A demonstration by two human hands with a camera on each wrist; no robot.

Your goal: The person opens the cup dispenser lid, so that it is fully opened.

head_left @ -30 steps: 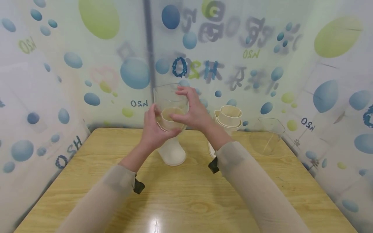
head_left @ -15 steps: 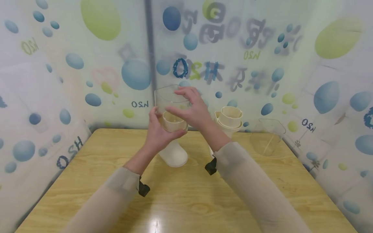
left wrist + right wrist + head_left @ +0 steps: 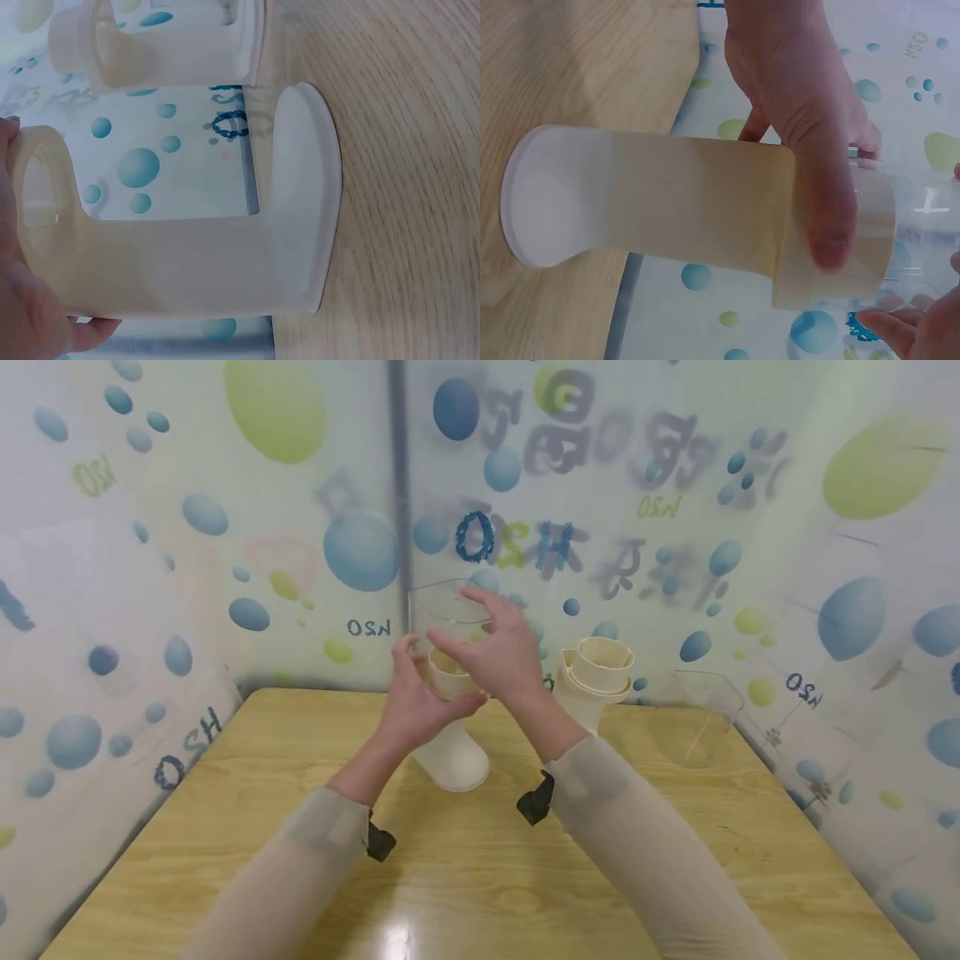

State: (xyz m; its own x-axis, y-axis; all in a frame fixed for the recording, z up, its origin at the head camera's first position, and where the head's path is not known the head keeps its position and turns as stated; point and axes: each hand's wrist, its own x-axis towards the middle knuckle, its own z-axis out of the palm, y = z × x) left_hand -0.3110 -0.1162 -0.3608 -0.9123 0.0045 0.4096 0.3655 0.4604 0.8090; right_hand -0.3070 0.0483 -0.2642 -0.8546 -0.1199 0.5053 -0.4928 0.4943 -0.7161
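A cream plastic stand (image 3: 453, 760) with a wide foot and a ring-shaped collar is upright on the table, left of centre. My left hand (image 3: 416, 702) grips its collar; in the right wrist view the thumb lies across the collar (image 3: 870, 232). Above it sits a clear container (image 3: 442, 602), its lower end at the collar. My right hand (image 3: 506, 652) holds the container's right side, thumb low and fingers near the rim. In the right wrist view only some fingers (image 3: 900, 330) of that hand show, around the clear wall.
A matching cream stand (image 3: 596, 677) is to the right, partly behind my right forearm. Beyond it another clear container (image 3: 693, 727) rests near the table's right edge. The wooden table (image 3: 480, 877) meets bubble-printed walls (image 3: 285, 527) at the back and sides.
The head view has swung slightly left, so everything sits further right. My right thumb has risen from in front of the collar to above it. The left hand still grips the collar.
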